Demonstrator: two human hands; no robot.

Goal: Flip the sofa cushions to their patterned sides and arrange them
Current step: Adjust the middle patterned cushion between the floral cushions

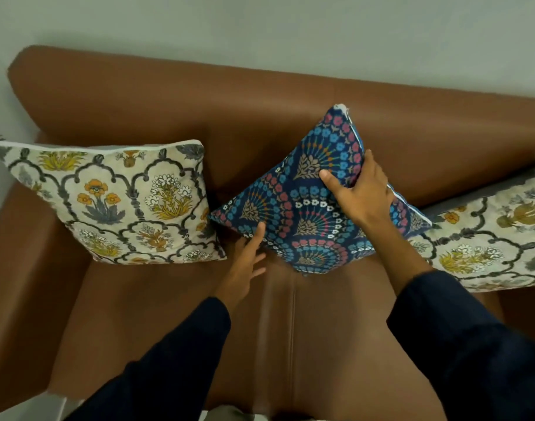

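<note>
A dark blue cushion (302, 202) with pink and blue fan patterns stands tilted like a diamond in the middle of the brown leather sofa (260, 123), patterned side towards me. My right hand (362, 192) grips its upper right edge. My left hand (249, 259) holds its lower left edge, thumb on the front and fingers underneath. A cream floral cushion (114, 205) leans against the backrest at the left, patterned side out. Another cream floral cushion (497, 235) lies at the right, partly cut off by the frame edge.
The sofa's left armrest (20, 268) runs along the left side. The seat (290, 329) with a centre seam lies in front of the cushions. A pale wall (260, 25) stands behind the backrest. A strip of pale floor (17, 411) shows at the bottom left.
</note>
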